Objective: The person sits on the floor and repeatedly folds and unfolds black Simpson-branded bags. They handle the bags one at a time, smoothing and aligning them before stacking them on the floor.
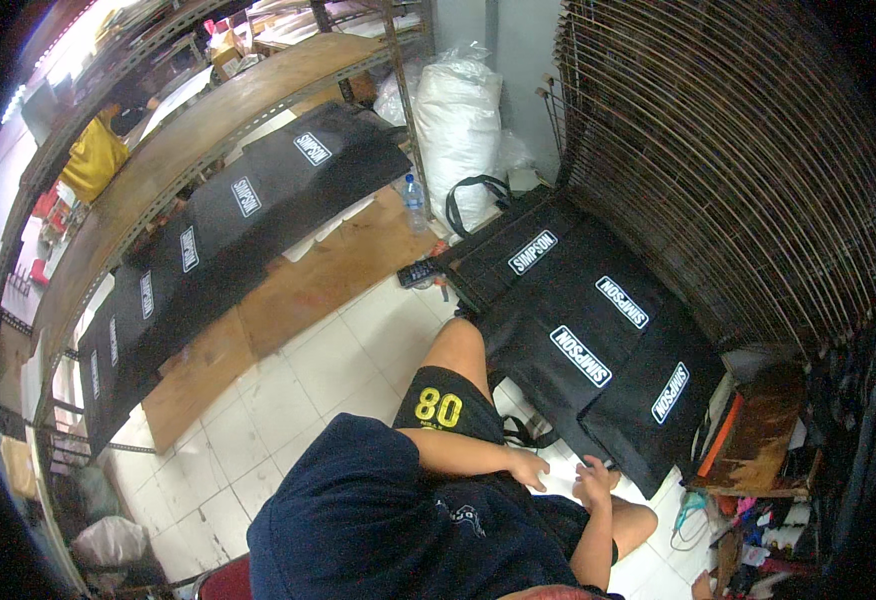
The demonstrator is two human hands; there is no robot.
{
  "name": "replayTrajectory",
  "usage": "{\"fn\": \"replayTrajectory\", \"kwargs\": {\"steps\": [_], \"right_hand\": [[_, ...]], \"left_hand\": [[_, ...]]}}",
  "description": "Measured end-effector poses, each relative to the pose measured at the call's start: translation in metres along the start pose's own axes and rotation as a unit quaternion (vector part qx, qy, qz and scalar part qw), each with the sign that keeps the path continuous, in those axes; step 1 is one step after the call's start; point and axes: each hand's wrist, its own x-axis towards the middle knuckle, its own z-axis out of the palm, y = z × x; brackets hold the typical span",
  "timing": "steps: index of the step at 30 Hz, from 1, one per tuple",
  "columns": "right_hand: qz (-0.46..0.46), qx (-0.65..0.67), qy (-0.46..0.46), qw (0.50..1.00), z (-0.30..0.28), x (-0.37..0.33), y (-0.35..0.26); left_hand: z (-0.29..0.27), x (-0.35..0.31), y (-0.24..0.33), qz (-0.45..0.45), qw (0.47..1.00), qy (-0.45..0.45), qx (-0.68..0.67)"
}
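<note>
Panels of black material lie ahead of you and to your right, overlapping in front of the wire rack, with their white-bordered patches facing up. What supports them is hidden beneath the material. You are seated, and your hands are close together at the near edge of the panels. Your left hand is just short of that edge, its fingers loosely bent; you cannot tell from this view whether it pinches anything thin. Your right hand is at the near corner, fingers drawn in to a narrow spacing; whether it grips the material or a small tool is too small to tell. Step in hand, as judged from this posture: detail work at the edge of the panels, possibly trimming or checking a seam. A long black sheet with similar patches lies on the shelves to your left, out of reach of the present work. For the next move, secure the near corner with one hand, keep the layers flat, and work along the edge with the other. Take care not to drag the upper layer out of line with the one below.
</note>
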Motion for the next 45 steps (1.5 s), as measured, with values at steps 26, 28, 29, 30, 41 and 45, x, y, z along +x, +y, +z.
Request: {"fn": "replayTrajectory", "kwargs": {"steps": [26, 28, 29, 30, 41, 45], "right_hand": [[-0.084, -0.022, 0.122, 0.989, 0.000, -0.011, -0.013], [-0.094, 0.149, 0.109, 0.978, -0.020, -0.019, -0.030], [-0.096, 0.234, 0.100, 0.962, -0.033, -0.024, -0.038], [-0.093, 0.249, 0.124, 0.956, -0.051, -0.034, -0.042], [-0.404, 0.469, 0.378, 0.688, -0.334, -0.217, -0.147], [-0.421, 0.489, 0.442, 0.623, -0.397, -0.250, -0.166]], "left_hand": [[-0.018, -0.006, 0.009, -0.033, 0.996, -0.078, -0.042], [-0.013, 0.000, -0.009, -0.034, 0.997, -0.066, -0.036], [-0.012, -0.001, -0.013, -0.035, 0.996, -0.065, -0.039], [-0.014, -0.006, 0.000, -0.035, 0.996, -0.069, -0.041], [-0.017, -0.005, 0.010, -0.070, 0.991, -0.091, -0.061], [-0.010, 0.003, -0.009, -0.060, 0.995, -0.070, -0.047]]}}
